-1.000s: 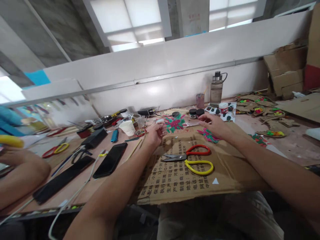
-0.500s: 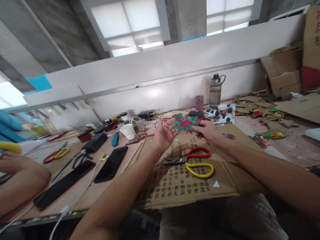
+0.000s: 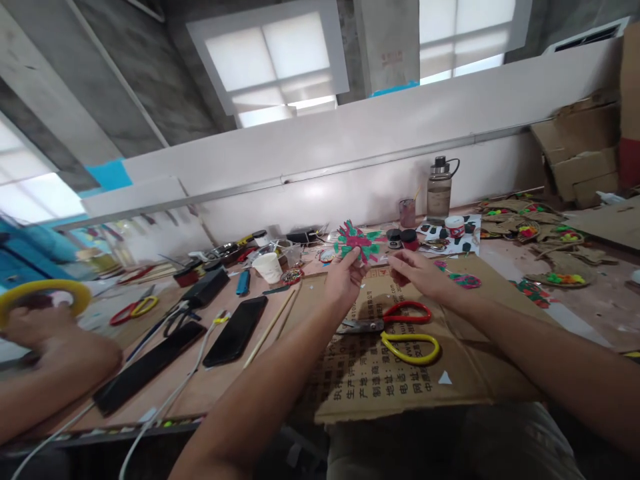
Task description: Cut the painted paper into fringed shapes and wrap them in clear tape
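Above the printed cardboard sheet (image 3: 400,373), the left hand (image 3: 343,280) pinches a thin, light, seemingly floppy red-and-green cutout (image 3: 356,241) by its lower edge, while the right hand (image 3: 417,273) hovers loosely curled and empty.

The paper cut-out (image 3: 356,241) was crimson and green, its spiky edge mottled in both colours. The scissors (image 3: 400,328) had one red loop and one yellow loop on dull grey blades. The cardboard sheet (image 3: 400,373) was brown with rows of black printed characters. The phone (image 3: 236,331) was black, the paper cup (image 3: 269,267) white, and the tape ring (image 3: 43,293) yellow. The table (image 3: 200,393) was pale orange-brown.
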Tool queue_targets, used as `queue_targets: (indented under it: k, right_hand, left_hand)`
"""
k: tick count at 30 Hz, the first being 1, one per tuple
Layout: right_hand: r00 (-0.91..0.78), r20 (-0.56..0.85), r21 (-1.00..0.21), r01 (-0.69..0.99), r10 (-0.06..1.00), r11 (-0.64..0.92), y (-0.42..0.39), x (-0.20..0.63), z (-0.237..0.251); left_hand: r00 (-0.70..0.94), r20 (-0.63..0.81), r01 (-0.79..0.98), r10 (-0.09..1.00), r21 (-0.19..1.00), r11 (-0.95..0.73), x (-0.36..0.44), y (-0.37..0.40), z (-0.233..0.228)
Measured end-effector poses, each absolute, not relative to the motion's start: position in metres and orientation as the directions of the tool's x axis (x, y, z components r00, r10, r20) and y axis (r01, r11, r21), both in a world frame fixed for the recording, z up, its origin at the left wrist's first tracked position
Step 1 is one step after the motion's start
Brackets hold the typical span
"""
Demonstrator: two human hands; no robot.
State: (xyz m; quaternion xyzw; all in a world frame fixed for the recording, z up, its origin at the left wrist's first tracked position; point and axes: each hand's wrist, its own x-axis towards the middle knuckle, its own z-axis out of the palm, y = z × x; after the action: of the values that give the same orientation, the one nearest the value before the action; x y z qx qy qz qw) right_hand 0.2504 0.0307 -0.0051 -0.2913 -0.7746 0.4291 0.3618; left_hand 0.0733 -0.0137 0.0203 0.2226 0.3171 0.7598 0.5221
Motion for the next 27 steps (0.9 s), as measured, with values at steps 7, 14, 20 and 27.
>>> queue_targets:
  k: [7,14,20,27]
  right_hand:
    - [-0.93,-0.049,-0.486,0.342,0.365,0.804,-0.001,0.272,0.018]
    - [-0.944,-0.119,-0.341,0.329,0.306,0.881,-0.014,0.27,0.026]
    - [-0.934,-0.087,-0.272,0.358,0.347,0.893,-0.019,0.269,0.021]
    - [-0.94,0.085,-0.347,0.283,0.331,0.894,-0.009,0.27,0.019]
  left_hand:
    - [-0.458,0.039,-0.579,0.888,0.745,-0.332,0.039,-0.004,0.012]
    - [-0.475,0.12,-0.514,0.872,0.766,-0.385,0.03,0.0,0.006]
    - [-0.456,0.153,-0.482,0.877,0.786,-0.388,0.024,0.005,0.002]
    - [-0.487,0.145,-0.481,0.861,0.778,-0.403,0.016,0.007,0.005]
